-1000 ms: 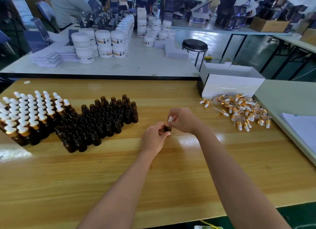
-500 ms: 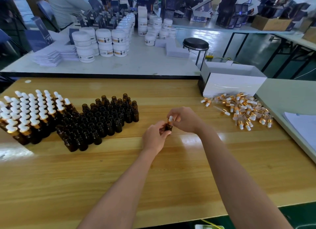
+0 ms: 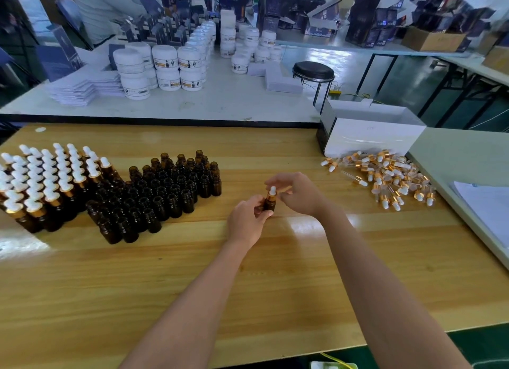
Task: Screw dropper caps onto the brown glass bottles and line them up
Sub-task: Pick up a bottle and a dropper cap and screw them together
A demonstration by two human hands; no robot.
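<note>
1. Brown glass bottle point(image 3: 270, 204) — one unit, upright, held just above the counter point(image 3: 275, 286), right of the block of uncapped bottles point(image 3: 157, 195). Small, light, rigid; the smooth glass is judged slippery and breakable if dropped.
2. Dropper cap point(image 3: 272, 191) — seated on that bottle's neck. The white bulb looks soft and the gold collar stiff, so it is best turned by the collar.
3. Left hand point(image 3: 248, 220): grip closed round the bottle body.
4. Right hand point(image 3: 300, 193): grip pinching the cap from above.
5. Capped bottles point(image 3: 41, 184): rows left of the block.
6. Loose caps point(image 3: 391, 178): pile well right of the block; the thin pipettes are probably fragile.
</note>
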